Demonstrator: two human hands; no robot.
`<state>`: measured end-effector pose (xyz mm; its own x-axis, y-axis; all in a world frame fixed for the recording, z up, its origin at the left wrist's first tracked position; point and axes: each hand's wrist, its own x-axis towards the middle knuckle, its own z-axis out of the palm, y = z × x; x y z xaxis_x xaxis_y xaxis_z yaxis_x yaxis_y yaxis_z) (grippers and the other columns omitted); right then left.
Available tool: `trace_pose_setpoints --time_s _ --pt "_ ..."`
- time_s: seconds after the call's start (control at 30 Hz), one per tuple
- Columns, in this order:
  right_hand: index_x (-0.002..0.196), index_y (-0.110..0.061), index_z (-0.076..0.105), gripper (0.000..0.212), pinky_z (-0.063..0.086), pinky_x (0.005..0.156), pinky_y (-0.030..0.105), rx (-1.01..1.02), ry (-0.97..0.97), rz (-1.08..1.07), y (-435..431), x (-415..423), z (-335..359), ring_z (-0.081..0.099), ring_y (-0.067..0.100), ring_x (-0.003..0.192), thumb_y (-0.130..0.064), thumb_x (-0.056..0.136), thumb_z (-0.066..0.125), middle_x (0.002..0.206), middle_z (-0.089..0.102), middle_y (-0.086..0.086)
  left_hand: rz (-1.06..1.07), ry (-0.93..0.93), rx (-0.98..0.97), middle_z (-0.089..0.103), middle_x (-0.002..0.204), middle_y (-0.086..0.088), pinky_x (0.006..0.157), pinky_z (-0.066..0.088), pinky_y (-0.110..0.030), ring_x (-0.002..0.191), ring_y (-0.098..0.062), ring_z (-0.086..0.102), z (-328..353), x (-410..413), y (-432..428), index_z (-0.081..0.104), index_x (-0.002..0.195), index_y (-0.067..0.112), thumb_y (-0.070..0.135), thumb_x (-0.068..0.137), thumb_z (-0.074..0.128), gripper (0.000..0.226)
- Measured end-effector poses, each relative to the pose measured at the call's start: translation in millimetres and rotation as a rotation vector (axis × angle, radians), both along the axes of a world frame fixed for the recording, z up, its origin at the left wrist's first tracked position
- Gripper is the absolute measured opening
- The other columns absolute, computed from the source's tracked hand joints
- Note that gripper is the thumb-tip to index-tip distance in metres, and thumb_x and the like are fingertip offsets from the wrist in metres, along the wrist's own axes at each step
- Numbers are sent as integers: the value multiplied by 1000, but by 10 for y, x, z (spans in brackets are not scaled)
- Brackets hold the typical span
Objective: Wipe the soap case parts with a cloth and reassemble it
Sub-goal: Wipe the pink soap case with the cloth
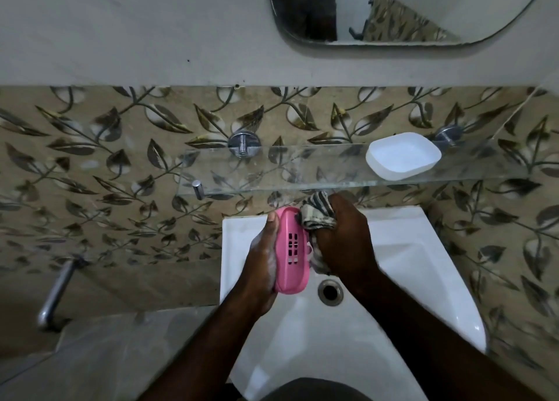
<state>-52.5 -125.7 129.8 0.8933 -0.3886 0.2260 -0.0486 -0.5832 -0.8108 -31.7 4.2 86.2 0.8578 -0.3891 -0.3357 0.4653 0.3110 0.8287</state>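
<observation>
Mid-wipe by the look of it; holding the pink slotted tray (292,255) up on edge over the white washbasin (423,264), just left of the drain (329,291); gripped in the left hand (263,258), thumb running up the tray's left rim, fingers out of sight behind it; maybe soap film on that hand, hard to say in this dim light. Right hand (341,237) bunched tight round a striped cloth (317,216), pressing it onto the tray's far right rim. Parked on the glass shelf (272,170), far right and well apart from both hands: the white case shell (403,155), open side up.

Handling-wise: thin moulded plastic, so light and stiff, but likely slick while damp; best taken by the long rims, not the slotted middle; no hard squeezing, or risk flexing it and popping it into the basin. Worth balling up that soft, floppy cloth to reach the slots and corners. Same story for the white shell; easy to nudge off smooth glass, so better lifted straight up by both long sides.
</observation>
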Motion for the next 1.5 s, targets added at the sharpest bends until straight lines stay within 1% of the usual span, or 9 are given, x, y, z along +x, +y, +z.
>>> trace_pose_setpoints --time_s 0.23,0.4,0.53,0.63,0.7,1.03,1.13,1.3,1.5 --pt "75 -22 46 14 45 60 31 -255 294 205 -2 -335 -201 60 24 72 -18 74 59 76 60 -1 64 49 33 70 109 -21 84 54 -45 95 -34 68 -58 -63 0 62 121 10 81 63 56 92" --pt "73 -27 53 14 48 57 25 -43 343 365 93 -531 -76 62 12 63 -16 79 60 67 64 -4 134 64 12 70 103 -22 80 58 -39 84 -29 69 85 -58 -24 61 116 5 69 69 52 81" --pt "77 -14 62 3 55 65 39 231 201 432 168 -476 85 66 23 68 -17 77 62 71 66 5 122 244 -120 64 119 -25 97 50 -45 106 -35 64 166 -118 -113 55 130 -2 72 64 68 100" --pt "93 -11 69 11 57 76 31 340 78 307 101 -334 150 70 14 81 -10 82 66 84 73 2 94 192 -130 64 124 -21 104 44 -46 115 -34 61 170 -213 -204 59 129 5 64 79 53 77" --pt "92 -12 68 12 52 73 17 255 -20 208 -20 -234 211 67 3 79 -4 83 67 84 71 -6 54 149 -99 67 122 -15 97 48 -44 111 -31 65 133 -309 -245 60 128 14 61 84 44 67" --pt "83 -19 52 19 48 66 38 -253 181 193 -212 -492 -230 59 30 80 -13 73 67 84 61 3 172 33 72 71 89 -16 70 55 -36 73 -25 68 36 -485 -163 69 106 11 64 75 49 65" --pt "75 -12 55 13 45 61 27 45 302 291 -320 -552 -251 59 19 66 -10 78 67 71 64 5 152 109 42 71 83 -13 67 57 -33 68 -22 67 71 -528 -148 69 101 9 61 84 43 60" --pt "102 -4 69 15 58 69 37 1072 286 168 -519 -614 -234 71 28 76 -4 89 63 93 74 19 141 209 -75 70 95 -15 79 51 -41 81 -27 66 152 -494 -133 67 111 4 64 84 41 70" --pt "105 1 67 20 59 74 42 1134 232 202 -470 -775 -241 71 33 83 -13 93 60 100 72 25 123 176 -59 70 96 -14 81 53 -43 85 -28 67 148 -542 -179 59 123 6 56 83 53 65"
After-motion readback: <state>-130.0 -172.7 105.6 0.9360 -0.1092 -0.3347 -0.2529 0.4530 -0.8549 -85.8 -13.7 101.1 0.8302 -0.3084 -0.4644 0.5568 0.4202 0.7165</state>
